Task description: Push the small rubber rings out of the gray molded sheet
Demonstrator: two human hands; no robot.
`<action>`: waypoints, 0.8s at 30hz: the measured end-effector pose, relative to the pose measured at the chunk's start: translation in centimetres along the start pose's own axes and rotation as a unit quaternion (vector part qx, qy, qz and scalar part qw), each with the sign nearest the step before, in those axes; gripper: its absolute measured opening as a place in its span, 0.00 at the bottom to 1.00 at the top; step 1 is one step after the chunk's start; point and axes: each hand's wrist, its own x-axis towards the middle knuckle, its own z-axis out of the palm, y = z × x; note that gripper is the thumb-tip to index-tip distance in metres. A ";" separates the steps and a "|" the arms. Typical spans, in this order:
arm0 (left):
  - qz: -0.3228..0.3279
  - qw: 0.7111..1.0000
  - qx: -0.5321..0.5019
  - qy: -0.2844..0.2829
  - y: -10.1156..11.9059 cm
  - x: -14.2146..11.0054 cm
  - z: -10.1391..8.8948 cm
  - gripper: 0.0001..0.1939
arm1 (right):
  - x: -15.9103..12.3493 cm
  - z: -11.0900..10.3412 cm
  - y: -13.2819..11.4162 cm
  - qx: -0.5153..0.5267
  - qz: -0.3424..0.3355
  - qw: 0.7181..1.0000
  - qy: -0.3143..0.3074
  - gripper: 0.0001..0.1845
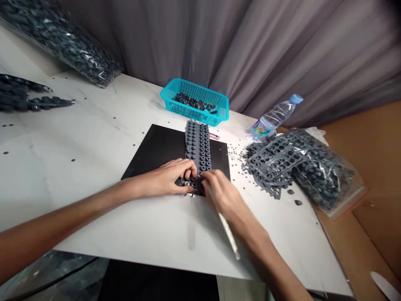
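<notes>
A dark grey sheet of moulded rubber rings lies lengthwise over a black mat. My left hand is at the sheet's near end, with curled fingers and thumb gripping its left side. My right hand is closed around a thin white pen-like stick, whose back end points toward me. Its fingertips are at the right side of the same near end. The tip of the stick is hidden by the fingers.
Behind the mat stands a turquoise basket holding loose dark pieces. At right are a water bottle, punched-out sheets, scattered bits and a bag of parts. Another full bag and more sheets lie left.
</notes>
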 end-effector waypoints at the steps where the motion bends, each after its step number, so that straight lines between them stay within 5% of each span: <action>1: -0.001 1.000 -0.002 -0.001 0.0 0.0 0.0 0.14 | 0.0 -0.6 0.4 0.004 0.026 0.999 0.023 0.14; 5: 0.008 1.000 -0.016 -0.012 -0.2 -0.2 -0.3 0.14 | -1.5 -3.4 4.5 -0.040 0.166 0.980 0.103 0.13; 7: 0.016 0.999 -0.028 -0.025 -0.3 -0.4 -0.5 0.15 | -3.1 -4.1 7.5 -0.086 0.236 0.964 0.091 0.13; 12: 0.030 0.996 -0.073 -0.045 -0.3 -0.9 -1.3 0.15 | -5.4 -3.9 11.3 -0.081 0.237 0.967 0.047 0.15; 15: 0.032 0.997 -0.060 -0.029 -0.3 -0.9 -1.6 0.12 | -3.9 -3.5 9.1 -0.020 0.218 0.975 0.041 0.25; 20: 0.030 0.999 -0.003 -0.017 -0.4 -1.0 -2.1 0.11 | -0.7 -2.3 2.7 0.135 0.134 0.981 0.037 0.10; 24: 0.050 0.998 0.026 -0.013 -0.7 -0.9 -2.3 0.12 | 0.2 -0.6 0.4 0.208 0.006 0.978 -0.001 0.07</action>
